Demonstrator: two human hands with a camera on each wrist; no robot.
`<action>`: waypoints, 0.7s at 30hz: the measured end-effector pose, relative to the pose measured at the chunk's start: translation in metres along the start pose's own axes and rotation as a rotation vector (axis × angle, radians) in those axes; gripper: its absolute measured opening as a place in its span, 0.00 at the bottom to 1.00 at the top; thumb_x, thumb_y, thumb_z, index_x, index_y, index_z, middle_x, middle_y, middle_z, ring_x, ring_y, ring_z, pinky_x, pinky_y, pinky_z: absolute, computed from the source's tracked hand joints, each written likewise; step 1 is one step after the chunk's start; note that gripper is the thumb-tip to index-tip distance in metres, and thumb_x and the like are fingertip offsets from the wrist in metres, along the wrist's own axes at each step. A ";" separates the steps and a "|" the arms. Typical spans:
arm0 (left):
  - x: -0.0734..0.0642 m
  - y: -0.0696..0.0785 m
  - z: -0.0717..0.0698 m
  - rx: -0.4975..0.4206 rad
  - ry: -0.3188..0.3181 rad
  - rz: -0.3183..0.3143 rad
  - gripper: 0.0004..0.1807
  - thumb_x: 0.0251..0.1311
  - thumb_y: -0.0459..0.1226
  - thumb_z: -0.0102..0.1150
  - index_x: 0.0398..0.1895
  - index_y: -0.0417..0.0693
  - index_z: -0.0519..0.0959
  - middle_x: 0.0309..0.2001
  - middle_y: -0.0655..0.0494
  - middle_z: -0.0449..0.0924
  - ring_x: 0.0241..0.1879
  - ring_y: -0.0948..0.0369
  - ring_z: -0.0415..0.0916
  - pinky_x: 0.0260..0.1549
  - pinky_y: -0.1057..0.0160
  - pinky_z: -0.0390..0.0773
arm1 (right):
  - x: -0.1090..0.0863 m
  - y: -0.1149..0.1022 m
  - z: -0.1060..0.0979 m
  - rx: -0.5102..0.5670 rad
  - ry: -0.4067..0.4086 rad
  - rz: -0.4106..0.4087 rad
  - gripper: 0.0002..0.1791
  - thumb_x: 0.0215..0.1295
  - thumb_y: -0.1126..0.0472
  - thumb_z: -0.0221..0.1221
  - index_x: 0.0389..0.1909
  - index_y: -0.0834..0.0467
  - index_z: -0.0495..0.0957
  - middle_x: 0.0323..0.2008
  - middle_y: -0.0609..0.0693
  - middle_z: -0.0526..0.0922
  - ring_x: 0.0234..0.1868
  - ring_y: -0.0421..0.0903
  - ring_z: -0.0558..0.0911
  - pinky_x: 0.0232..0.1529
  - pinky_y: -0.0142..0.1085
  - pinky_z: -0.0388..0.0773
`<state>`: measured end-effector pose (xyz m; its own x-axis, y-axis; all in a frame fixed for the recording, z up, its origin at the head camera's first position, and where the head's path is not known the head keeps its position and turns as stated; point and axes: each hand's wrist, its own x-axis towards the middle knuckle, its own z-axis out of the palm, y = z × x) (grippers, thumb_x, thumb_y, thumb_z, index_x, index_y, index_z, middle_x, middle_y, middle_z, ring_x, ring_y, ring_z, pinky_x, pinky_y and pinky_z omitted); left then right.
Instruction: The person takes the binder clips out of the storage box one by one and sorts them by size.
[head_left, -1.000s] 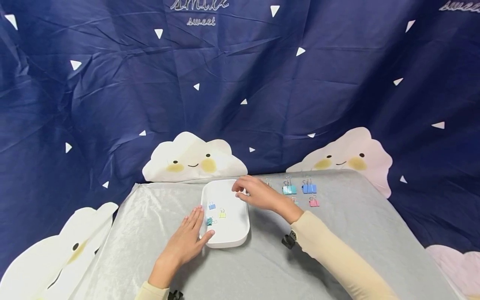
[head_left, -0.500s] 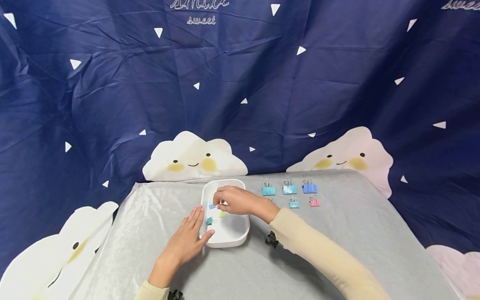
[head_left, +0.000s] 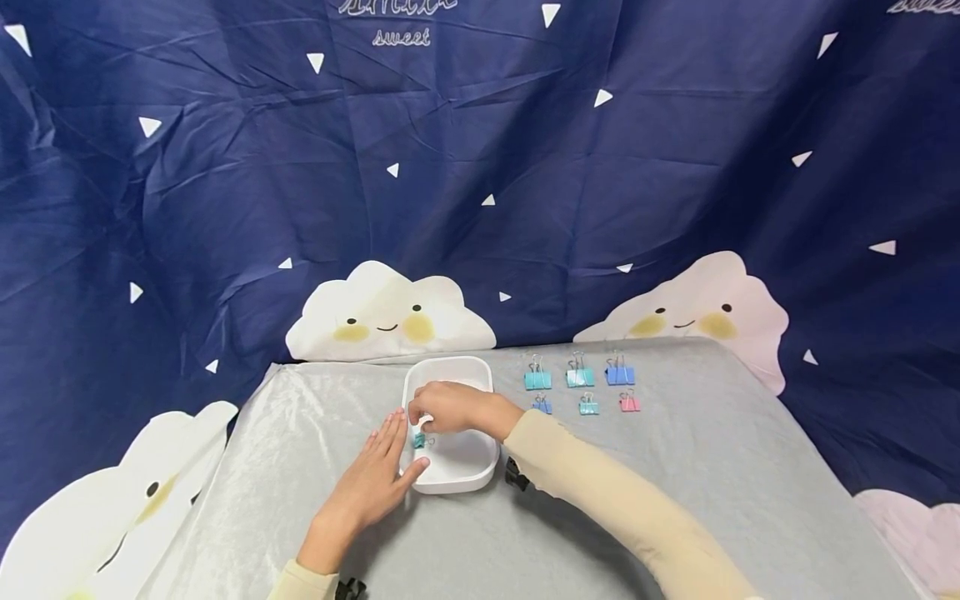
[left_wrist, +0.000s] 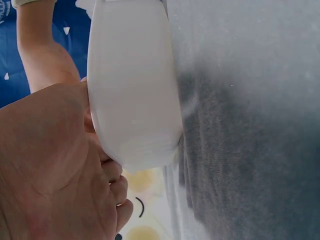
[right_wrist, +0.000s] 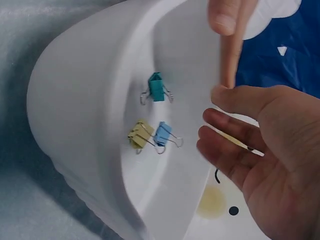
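A white tray (head_left: 459,481) holds a teal binder clip (head_left: 419,440), a yellow binder clip (right_wrist: 140,134) and a light blue binder clip (right_wrist: 162,134). In the head view the yellow and blue ones are hidden behind my right hand (head_left: 450,407). That hand hovers over the tray's left part, fingers loosely bent; the right wrist view shows nothing between its thumb and fingers. My left hand (head_left: 367,483) rests against the tray's left side, fingers straight along the wall and thumb over the rim. From the left wrist, its palm (left_wrist: 55,165) faces the tray's outer wall.
Right of the tray, binder clips lie in two rows on the grey cloth (head_left: 720,467). The back row has two teal clips (head_left: 537,381) and a large blue clip (head_left: 620,376). Nearer are smaller blue (head_left: 542,407), teal (head_left: 588,407) and pink (head_left: 630,404) clips. A navy curtain hangs behind.
My right hand has moved left from the tray's far right rim to above its left part, now covering the blue and yellow clips. Clips beside the tray came into view. My left hand stayed put.
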<state>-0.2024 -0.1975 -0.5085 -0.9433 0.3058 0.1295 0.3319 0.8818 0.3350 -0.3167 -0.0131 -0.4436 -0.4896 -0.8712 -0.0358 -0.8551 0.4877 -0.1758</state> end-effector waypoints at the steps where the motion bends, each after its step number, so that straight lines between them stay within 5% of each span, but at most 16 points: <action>1: 0.000 0.000 0.000 0.000 0.002 0.001 0.47 0.80 0.58 0.49 0.84 0.32 0.52 0.85 0.37 0.51 0.85 0.42 0.49 0.83 0.37 0.54 | 0.001 0.000 0.002 -0.006 -0.022 0.002 0.13 0.69 0.62 0.69 0.53 0.53 0.89 0.53 0.48 0.89 0.56 0.43 0.85 0.63 0.36 0.81; 13: -0.001 0.000 -0.001 0.001 0.001 0.001 0.46 0.80 0.57 0.50 0.84 0.31 0.53 0.85 0.38 0.51 0.85 0.42 0.49 0.83 0.37 0.55 | 0.004 -0.010 0.024 -0.080 -0.215 -0.024 0.21 0.64 0.65 0.72 0.56 0.46 0.89 0.57 0.45 0.86 0.59 0.39 0.82 0.65 0.28 0.77; 21: -0.001 0.001 -0.001 0.005 0.013 0.011 0.46 0.80 0.57 0.50 0.83 0.30 0.55 0.85 0.37 0.52 0.85 0.41 0.51 0.82 0.37 0.56 | 0.005 -0.015 0.031 -0.126 -0.225 0.021 0.08 0.63 0.65 0.72 0.38 0.47 0.87 0.41 0.41 0.84 0.40 0.36 0.78 0.46 0.26 0.77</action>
<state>-0.2010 -0.1972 -0.5078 -0.9392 0.3114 0.1450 0.3425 0.8800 0.3290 -0.3012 -0.0266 -0.4714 -0.4691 -0.8445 -0.2585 -0.8666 0.4966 -0.0497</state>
